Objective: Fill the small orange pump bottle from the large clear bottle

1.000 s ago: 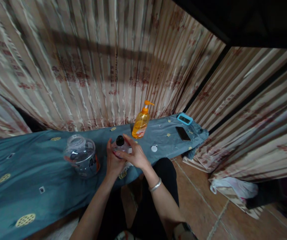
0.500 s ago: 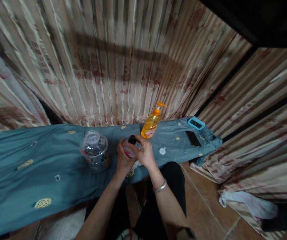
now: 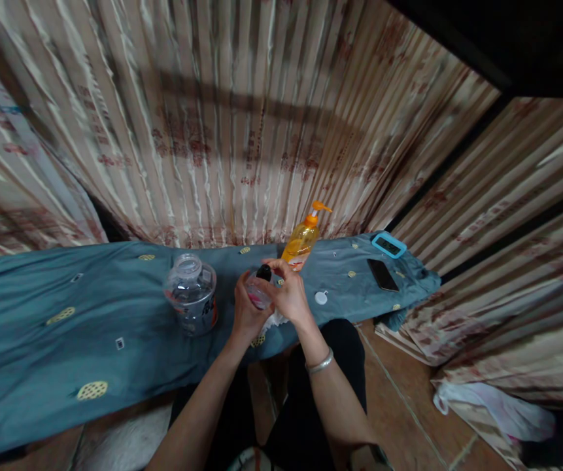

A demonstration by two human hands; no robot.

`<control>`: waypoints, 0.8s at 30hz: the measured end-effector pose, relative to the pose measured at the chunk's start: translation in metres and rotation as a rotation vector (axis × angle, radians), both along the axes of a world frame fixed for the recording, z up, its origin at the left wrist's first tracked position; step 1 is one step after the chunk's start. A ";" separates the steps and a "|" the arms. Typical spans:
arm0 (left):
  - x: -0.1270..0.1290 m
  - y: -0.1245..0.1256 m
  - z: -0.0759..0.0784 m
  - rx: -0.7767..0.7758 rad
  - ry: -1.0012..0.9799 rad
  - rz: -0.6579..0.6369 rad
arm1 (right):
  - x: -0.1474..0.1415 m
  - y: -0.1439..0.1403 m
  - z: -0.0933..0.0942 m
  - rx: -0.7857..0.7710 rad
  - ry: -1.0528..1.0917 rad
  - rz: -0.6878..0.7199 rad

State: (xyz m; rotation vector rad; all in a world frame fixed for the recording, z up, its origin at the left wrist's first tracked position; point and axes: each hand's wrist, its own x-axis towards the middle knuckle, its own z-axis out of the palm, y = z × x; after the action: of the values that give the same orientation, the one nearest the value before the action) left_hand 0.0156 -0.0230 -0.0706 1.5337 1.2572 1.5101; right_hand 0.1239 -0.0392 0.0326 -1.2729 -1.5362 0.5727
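Two hands of mine meet at the near edge of the counter, both on one small clear bottle. My left hand wraps around its body from the left and below, fingers closed on it. My right hand, a silver bangle at the wrist, comes over from the right, its fingertips pinched at the black cap. The bottle stands nearly upright, its long axis vertical, the cap pointing up and a little away from me. Most of its body is hidden behind my fingers; something pink shows inside it, but I cannot make out what. A bit of white material under my hands is also too covered to identify.

Just left of the bottle stands a larger clear plastic jar, its mouth up. Behind my hands is an orange pump dispenser, upright. A small white disc lies to the right, and farther right a dark phone and a device with a blue rim. The counter wears a teal cloth with yellow motifs. Striped beige curtains close off the back, and brown floor tiles show at the lower right.
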 end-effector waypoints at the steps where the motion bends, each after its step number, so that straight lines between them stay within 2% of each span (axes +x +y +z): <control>1: 0.000 0.000 0.000 -0.005 -0.003 -0.003 | 0.001 -0.002 0.001 0.001 -0.009 0.023; 5: 0.001 0.001 0.001 0.002 -0.012 -0.002 | 0.003 -0.006 0.004 0.020 -0.052 0.059; 11: 0.000 0.001 0.001 -0.002 -0.024 -0.005 | 0.000 -0.002 0.001 0.032 -0.064 -0.061; 17: 0.000 0.000 0.001 -0.003 -0.026 0.008 | 0.002 -0.007 0.001 0.021 -0.076 0.033; 24: -0.001 0.001 0.002 -0.014 -0.031 0.000 | -0.002 0.001 0.001 0.035 -0.069 -0.078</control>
State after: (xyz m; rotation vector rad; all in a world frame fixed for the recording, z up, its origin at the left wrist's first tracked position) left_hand 0.0144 -0.0221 -0.0683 1.4955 1.2478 1.5167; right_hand 0.1215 -0.0381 0.0340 -1.3322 -1.5394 0.4543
